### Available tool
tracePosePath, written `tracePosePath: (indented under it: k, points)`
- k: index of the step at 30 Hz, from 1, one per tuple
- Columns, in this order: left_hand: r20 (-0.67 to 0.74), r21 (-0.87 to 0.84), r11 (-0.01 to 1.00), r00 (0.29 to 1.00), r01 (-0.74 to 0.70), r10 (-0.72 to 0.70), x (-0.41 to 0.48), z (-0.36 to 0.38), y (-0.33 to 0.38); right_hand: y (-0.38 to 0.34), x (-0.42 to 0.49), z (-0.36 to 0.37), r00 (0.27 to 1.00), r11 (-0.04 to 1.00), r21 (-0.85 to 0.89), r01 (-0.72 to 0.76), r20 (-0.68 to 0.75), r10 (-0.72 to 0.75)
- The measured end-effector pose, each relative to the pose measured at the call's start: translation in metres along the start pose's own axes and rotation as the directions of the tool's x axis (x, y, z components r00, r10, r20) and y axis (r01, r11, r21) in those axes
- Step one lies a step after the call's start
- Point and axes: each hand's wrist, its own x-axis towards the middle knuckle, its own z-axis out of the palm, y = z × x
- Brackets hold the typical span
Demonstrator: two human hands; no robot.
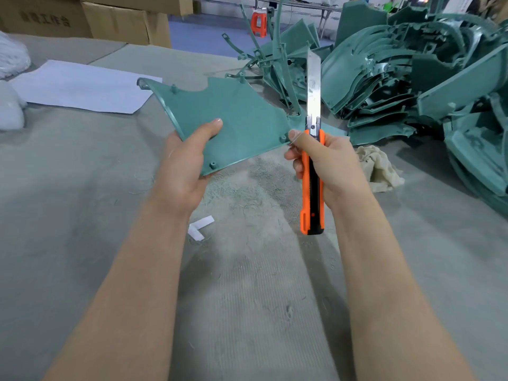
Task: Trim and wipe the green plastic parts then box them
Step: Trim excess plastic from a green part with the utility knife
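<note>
My left hand (187, 163) grips a flat green plastic part (236, 116) by its near left edge, thumb on top, and holds it above the table. My right hand (327, 163) grips an orange and black utility knife (312, 188) upright, its long blade (314, 83) extended and pointing up. The thumb of that hand touches the part's right corner. A beige rag (382, 169) lies crumpled on the table just right of the knife hand.
A large heap of green plastic parts (412, 78) fills the right side of the grey table (82, 188). Green shavings lie under the hands. White paper (82, 86) lies at left, cardboard boxes (123, 20) behind, a white paper scrap (200, 226) nearby.
</note>
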Motion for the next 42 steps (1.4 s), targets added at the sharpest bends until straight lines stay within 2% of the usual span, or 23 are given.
tracePosePath:
  k: [4, 9, 14, 15, 17, 19, 20, 23, 27, 30, 32, 34, 36, 37, 38, 40, 42]
  points:
    - [0.004, 0.076, 0.996, 0.999, -0.046, 0.045, 0.001, -0.003, 0.0, 0.003, 0.0, 0.001, 1.0, 0.999, -0.043, -0.024, -0.005, 0.024]
    - [0.08, 0.095, 0.988, 0.99, -0.12, 0.113, 0.0, 0.0, -0.001, 0.003, 0.004, -0.001, 0.996, 0.989, 0.122, -0.084, 0.003, 0.085]
    - [-0.005, 0.021, 0.991, 0.992, -0.128, 0.129, 0.002, -0.002, 0.003, 0.002, 0.004, -0.007, 0.993, 0.962, 0.244, -0.12, 0.008, 0.121]
    - [-0.044, -0.029, 0.991, 0.99, -0.134, 0.132, 0.003, -0.004, 0.005, 0.003, 0.005, -0.01, 0.993, 0.975, 0.197, -0.101, -0.041, 0.111]
    - [-0.116, -0.1, 0.982, 0.982, -0.158, 0.146, 0.004, -0.008, 0.01, 0.006, 0.006, -0.016, 0.99, 0.995, -0.096, -0.032, -0.141, 0.018]
    - [-0.172, -0.138, 0.977, 0.975, -0.165, 0.141, 0.004, -0.01, 0.011, 0.007, 0.006, -0.018, 0.991, 0.927, -0.376, 0.013, -0.118, -0.062]
    - [-0.185, -0.16, 0.975, 0.975, -0.154, 0.124, 0.004, -0.01, 0.01, 0.007, 0.006, -0.017, 0.995, 0.902, -0.431, 0.002, -0.091, -0.045]
    - [-0.191, -0.239, 0.967, 0.981, -0.09, 0.044, 0.006, -0.009, 0.008, 0.004, 0.006, -0.014, 0.998, 0.886, -0.462, -0.048, 0.013, 0.061]
    - [-0.184, -0.291, 0.955, 0.983, -0.053, -0.002, 0.008, -0.008, 0.007, 0.002, -0.001, -0.015, 0.991, 0.712, -0.7, 0.05, 0.123, 0.052]
    - [-0.144, -0.342, 0.939, 0.99, -0.045, -0.005, 0.007, -0.008, 0.009, 0.004, -0.003, -0.015, 0.987, 0.61, -0.79, 0.059, 0.136, 0.082]
    - [-0.082, -0.406, 0.914, 0.997, -0.023, -0.011, 0.006, -0.008, 0.012, 0.002, -0.004, -0.012, 0.989, 0.605, -0.795, 0.045, 0.122, 0.087]
    - [-0.022, -0.458, 0.889, 0.999, 0.022, -0.036, 0.004, -0.008, 0.013, 0.003, -0.003, -0.009, 0.965, 0.566, -0.824, 0.022, 0.165, 0.202]
    - [0.03, -0.493, 0.867, 0.997, 0.074, -0.068, 0.002, -0.009, 0.012, 0.004, -0.005, -0.007, 0.919, 0.467, -0.883, 0.045, 0.22, 0.328]
    - [0.058, -0.509, 0.855, 0.995, 0.102, -0.084, 0.002, -0.009, 0.012, 0.004, -0.005, -0.008, 0.916, 0.47, -0.881, 0.06, 0.235, 0.324]
    - [0.093, -0.521, 0.843, 0.991, 0.133, -0.099, 0.002, -0.008, 0.011, 0.003, -0.004, -0.009, 0.93, 0.537, -0.841, 0.062, 0.245, 0.276]
    - [0.171, -0.515, 0.836, 0.978, 0.191, -0.118, 0.0, -0.005, 0.01, -0.001, -0.004, -0.011, 0.954, 0.756, -0.654, 0.02, 0.238, 0.181]
    - [0.255, -0.505, 0.83, 0.959, 0.239, -0.121, -0.002, -0.001, 0.008, -0.005, -0.007, -0.009, 0.946, 0.857, -0.514, -0.029, 0.262, 0.189]
